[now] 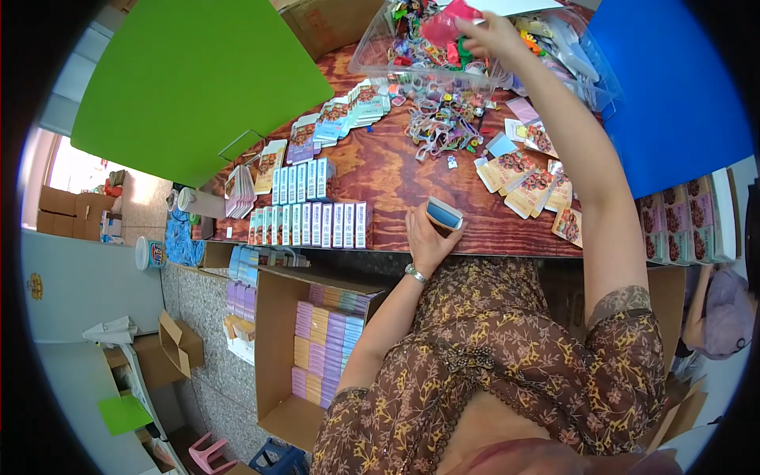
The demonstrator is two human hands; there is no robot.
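My left hand point(427, 240) is wrapped round a small card box point(446, 214) at the table's front edge. The box stands with its top open, and its inside looks blue. Far off to the right, my right hand point(495, 38) reaches over a clear plastic bin point(372, 65) and pinches a pinkish-red, film-like piece point(445, 24); its exact kind I cannot make out. Small colourful trinkets fill the bin. In front of it lies a loose heap of thin coloured bands point(439, 127) on the wood-grained table point(380, 170).
Rows of filled small boxes point(317, 224) stand left of my left hand, with flat cartons point(348, 111) behind. More flat cartons point(526, 186) are fanned out on the right. Green point(198, 87) and blue point(673, 95) panels flank the table. A brown carton of packs point(273, 348) sits below.
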